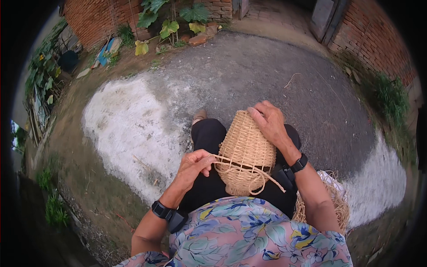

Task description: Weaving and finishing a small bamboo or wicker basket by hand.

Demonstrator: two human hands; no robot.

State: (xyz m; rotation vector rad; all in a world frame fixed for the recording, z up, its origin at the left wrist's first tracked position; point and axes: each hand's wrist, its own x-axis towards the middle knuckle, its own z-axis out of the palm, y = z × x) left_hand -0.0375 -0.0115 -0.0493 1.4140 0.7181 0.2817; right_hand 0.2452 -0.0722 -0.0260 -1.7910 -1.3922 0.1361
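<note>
A tan woven straw basket [246,143] rests on my lap between black-trousered legs, its narrower end pointing away from me. My right hand [271,127] grips that far end, thumb on the weave and fingers over the side. My left hand [194,165] pinches a straw cord [215,156] at the basket's near left, beside a band of upright spokes with a gap in the weave. A looped cord [275,182] trails from there toward the lower right. Both wrists wear dark straps.
A tangled pile of straw [333,202] with something white lies by my right side. Around me are paved ground [324,102] with pale patches, leafy plants [195,13], brick walls [369,49], an open doorway with a door [321,22], and assorted objects at the left edge.
</note>
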